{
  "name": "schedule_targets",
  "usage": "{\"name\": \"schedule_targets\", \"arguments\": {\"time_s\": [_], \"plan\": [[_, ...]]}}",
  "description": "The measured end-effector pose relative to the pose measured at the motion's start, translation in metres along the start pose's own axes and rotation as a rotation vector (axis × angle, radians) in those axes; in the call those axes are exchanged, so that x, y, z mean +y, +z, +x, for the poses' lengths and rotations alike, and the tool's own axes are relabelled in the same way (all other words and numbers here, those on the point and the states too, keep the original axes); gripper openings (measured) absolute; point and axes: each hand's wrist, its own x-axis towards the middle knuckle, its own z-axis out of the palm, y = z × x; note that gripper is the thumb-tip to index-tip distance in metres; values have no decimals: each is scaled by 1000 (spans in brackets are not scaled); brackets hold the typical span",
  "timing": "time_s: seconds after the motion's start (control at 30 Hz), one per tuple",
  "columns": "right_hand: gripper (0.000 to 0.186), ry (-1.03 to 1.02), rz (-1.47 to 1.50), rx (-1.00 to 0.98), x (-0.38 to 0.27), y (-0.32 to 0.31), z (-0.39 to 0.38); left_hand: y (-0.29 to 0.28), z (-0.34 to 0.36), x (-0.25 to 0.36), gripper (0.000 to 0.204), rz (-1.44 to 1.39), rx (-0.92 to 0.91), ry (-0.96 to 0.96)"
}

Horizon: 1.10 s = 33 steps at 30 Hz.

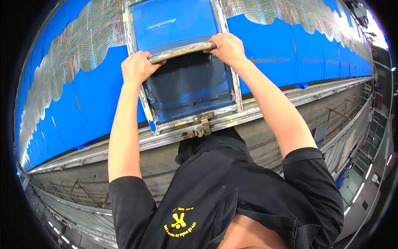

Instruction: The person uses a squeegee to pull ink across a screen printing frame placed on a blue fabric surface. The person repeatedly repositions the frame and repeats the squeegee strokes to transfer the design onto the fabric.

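Both of my hands grip a long squeegee [182,51] lying across a screen printing frame [237,95]. My left hand [137,67] closes round its left end. My right hand [224,47] closes round its right end, higher in the view. Beyond the squeegee the mesh [174,20] looks blue, and on my side dark ink [186,87] covers it, with blue streaks low down. The frame's edges are worn and smeared. A metal clamp [203,124] sits at its near edge, on a long rail [282,98].
Blue fabric pieces [277,54] run in a long row either side of the frame, with a shiny, patterned surface [83,37] beside them. The rail runs across the view in front of my body. Metal racks [375,137] stand at the far right.
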Motion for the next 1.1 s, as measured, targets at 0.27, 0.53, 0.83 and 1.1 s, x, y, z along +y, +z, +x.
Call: {"name": "schedule_targets", "arguments": {"time_s": [0.27, 0.53, 0.83, 1.1], "plan": [[35, -121, 96, 101, -14, 12, -108, 30, -115, 33, 41, -54, 48, -44], [38, -128, 139, 77, -36, -2, -188, 24, -188, 53, 40, -71, -30, 7], [25, -116, 90, 176, -5, -40, -51, -41, -42, 25, 55, 40, -29, 63], [39, 61, -72, -18, 30, 16, 16, -11, 43, 20, 57, 15, -159, -1]]}}
